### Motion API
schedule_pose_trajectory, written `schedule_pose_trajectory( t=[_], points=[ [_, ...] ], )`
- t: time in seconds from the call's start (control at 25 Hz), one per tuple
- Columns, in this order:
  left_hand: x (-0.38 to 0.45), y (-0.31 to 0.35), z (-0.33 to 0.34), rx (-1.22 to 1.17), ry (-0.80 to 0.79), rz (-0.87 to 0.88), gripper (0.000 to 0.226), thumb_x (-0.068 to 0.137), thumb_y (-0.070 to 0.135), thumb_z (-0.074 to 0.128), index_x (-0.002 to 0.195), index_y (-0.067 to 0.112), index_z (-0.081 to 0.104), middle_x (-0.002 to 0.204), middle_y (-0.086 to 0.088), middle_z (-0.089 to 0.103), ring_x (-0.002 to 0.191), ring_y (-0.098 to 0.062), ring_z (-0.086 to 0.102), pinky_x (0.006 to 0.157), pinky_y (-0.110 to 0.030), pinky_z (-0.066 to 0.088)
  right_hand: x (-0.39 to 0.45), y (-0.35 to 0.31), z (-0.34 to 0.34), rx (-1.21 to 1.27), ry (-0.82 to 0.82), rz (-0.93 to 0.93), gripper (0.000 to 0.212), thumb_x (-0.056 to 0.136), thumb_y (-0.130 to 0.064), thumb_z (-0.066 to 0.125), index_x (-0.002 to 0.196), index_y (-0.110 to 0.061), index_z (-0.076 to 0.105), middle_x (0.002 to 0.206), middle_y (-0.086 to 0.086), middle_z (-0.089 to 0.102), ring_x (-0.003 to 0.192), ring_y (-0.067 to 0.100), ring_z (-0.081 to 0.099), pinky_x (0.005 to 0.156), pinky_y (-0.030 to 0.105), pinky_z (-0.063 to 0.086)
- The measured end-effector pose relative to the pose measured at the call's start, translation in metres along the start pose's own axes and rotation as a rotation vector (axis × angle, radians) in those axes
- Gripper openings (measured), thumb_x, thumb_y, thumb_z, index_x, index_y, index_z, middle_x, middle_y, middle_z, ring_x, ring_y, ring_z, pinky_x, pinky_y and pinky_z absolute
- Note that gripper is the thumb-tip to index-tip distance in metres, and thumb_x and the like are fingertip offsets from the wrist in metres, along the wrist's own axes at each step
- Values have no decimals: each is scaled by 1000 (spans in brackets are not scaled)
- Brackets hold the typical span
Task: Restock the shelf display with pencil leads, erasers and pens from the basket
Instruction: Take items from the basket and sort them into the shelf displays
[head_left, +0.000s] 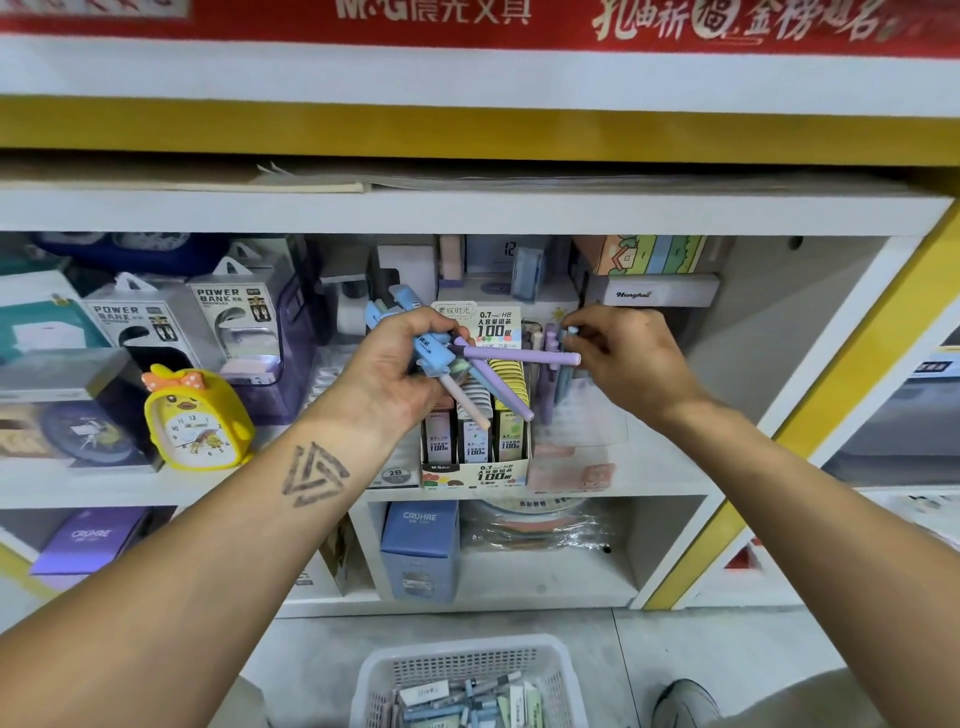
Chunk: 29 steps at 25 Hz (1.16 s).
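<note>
My left hand (400, 364) grips a fan of pens (498, 384), purple and pink ones pointing right and down, plus blue items (395, 312) sticking up behind the fingers. My right hand (618, 348) pinches the top of a light blue pen (570, 332) standing among other pens in the clear pen holder (576, 421) on the middle shelf. Just left of that holder stands the pencil lead display box (475, 467), filled with rows of lead cases. The white basket (467, 660) on the floor below holds several lead cases and erasers.
Power bank boxes (228, 317) and a yellow duck clock (195, 421) fill the shelf's left side. A blue box (421, 545) stands on the lower shelf. A yellow shelf frame (810, 410) runs diagonally at right. A shoe (685, 701) is beside the basket.
</note>
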<state>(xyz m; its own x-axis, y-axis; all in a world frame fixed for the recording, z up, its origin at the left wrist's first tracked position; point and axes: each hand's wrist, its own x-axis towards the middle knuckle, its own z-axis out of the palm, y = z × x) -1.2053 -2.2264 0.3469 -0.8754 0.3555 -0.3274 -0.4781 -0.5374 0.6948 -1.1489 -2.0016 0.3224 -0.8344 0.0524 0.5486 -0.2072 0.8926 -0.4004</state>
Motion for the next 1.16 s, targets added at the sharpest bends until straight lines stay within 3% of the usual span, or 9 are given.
schedule_pose_trajectory(
  t=[0.12, 0.24, 0.36, 0.48, 0.56, 0.68, 0.8, 0.92, 1.16],
  points=[
    [0, 1, -2, 7, 0, 0, 16, 84, -9, 50, 79, 7, 48, 74, -14, 54, 61, -19, 54, 63, -30, 48, 0, -2, 3, 25, -32, -15, 12, 93, -14, 65, 103, -16, 71, 76, -4, 68, 68, 14, 64, 64, 29, 53],
    [-1, 2, -2, 6, 6, -5, 16, 84, -9, 51, 80, 6, 49, 74, -13, 55, 62, -19, 54, 62, -30, 49, -2, 2, 7, 88, -30, 86, 19, 94, -13, 65, 110, -20, 58, 75, -6, 67, 68, -1, 65, 57, 13, 46],
    [-1, 1, -2, 4, -1, -12, 16, 84, -9, 51, 79, 6, 48, 73, -13, 54, 62, -20, 54, 62, -30, 48, -2, 4, 8, 17, -40, 103, 4, 95, -11, 62, 99, -9, 63, 77, 8, 69, 67, 11, 65, 59, 27, 48],
    [-1, 0, -2, 23, 2, -15, 16, 83, -9, 52, 78, 5, 49, 70, -14, 55, 61, -20, 54, 62, -30, 49, 3, -3, 2, -190, -45, 35, 19, 97, -15, 58, 89, -4, 71, 80, 14, 70, 72, 31, 61, 64, 39, 49],
    [0, -1, -1, 35, 6, -19, 16, 83, -10, 52, 79, 6, 49, 70, -14, 55, 60, -20, 54, 63, -30, 50, 9, -20, -9, 53, -22, 100, 23, 97, -27, 61, 87, -11, 73, 74, 8, 70, 65, 22, 62, 61, 34, 50],
    [0, -3, 1, 39, 4, -33, 16, 82, -11, 52, 79, 5, 50, 69, -13, 54, 61, -20, 55, 63, -30, 53, 7, -55, -20, 609, -378, 256, 28, 87, -47, 71, 93, -20, 71, 71, 3, 72, 59, 14, 63, 57, 27, 48],
    [-2, -4, 1, 72, 10, -37, 15, 83, -10, 51, 80, 4, 50, 71, -12, 53, 77, -25, 60, 71, -34, 54, 2, -67, -14, 627, -612, 216, 23, 86, -31, 77, 103, -20, 68, 73, 21, 70, 56, 24, 54, 52, 30, 40],
    [-3, 4, -3, 26, 44, -23, 16, 85, -10, 50, 81, 6, 50, 72, -12, 54, 67, -21, 59, 65, -32, 54, 2, -60, -24, 710, -684, 222, 31, 87, -22, 76, 116, -18, 67, 74, 18, 72, 50, 19, 48, 45, 24, 35],
    [-5, 7, -5, 7, 36, -18, 17, 83, -10, 54, 89, 6, 50, 77, -13, 56, 68, -21, 59, 66, -33, 56, -3, -33, -40, 853, -435, 397, 63, 94, 12, 53, 149, -16, 41, 99, 15, 67, 80, 30, 71, 74, 36, 59]
  ],
)
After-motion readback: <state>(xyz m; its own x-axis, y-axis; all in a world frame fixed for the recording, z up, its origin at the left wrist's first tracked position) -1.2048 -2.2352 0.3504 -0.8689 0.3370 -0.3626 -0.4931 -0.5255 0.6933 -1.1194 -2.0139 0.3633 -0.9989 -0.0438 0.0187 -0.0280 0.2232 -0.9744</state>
